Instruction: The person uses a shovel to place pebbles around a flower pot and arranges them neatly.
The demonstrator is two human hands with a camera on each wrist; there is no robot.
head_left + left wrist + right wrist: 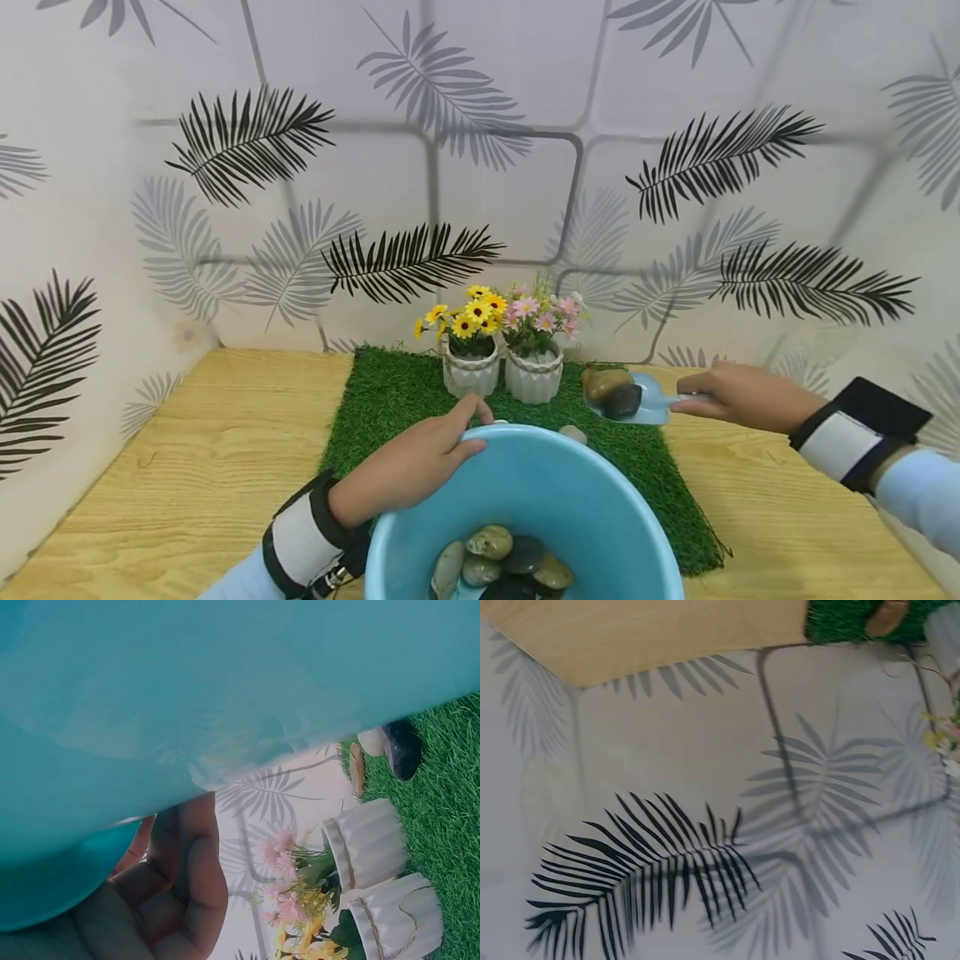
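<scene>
My left hand (420, 457) grips the far-left rim of a light blue bucket (637, 525), its fingers bent at the edge. In the left wrist view the bucket's wall (187, 697) hides much around those fingers (202, 877). Several smooth stones (491, 542) lie at the bottom of the bucket. Out to the right, my right hand (750, 398) holds a pale blue toy shovel (655, 400) by its handle. A brown stone (603, 383) and a dark stone (622, 402) appear in its blade. The right wrist view shows neither hand nor shovel.
Green artificial turf (382, 408) covers part of the wooden table (202, 450). Two white pots hold yellow flowers (472, 312) and pink flowers (536, 312) near the patterned wall (510, 192). A pale stone (573, 434) shows just beyond the bucket's rim.
</scene>
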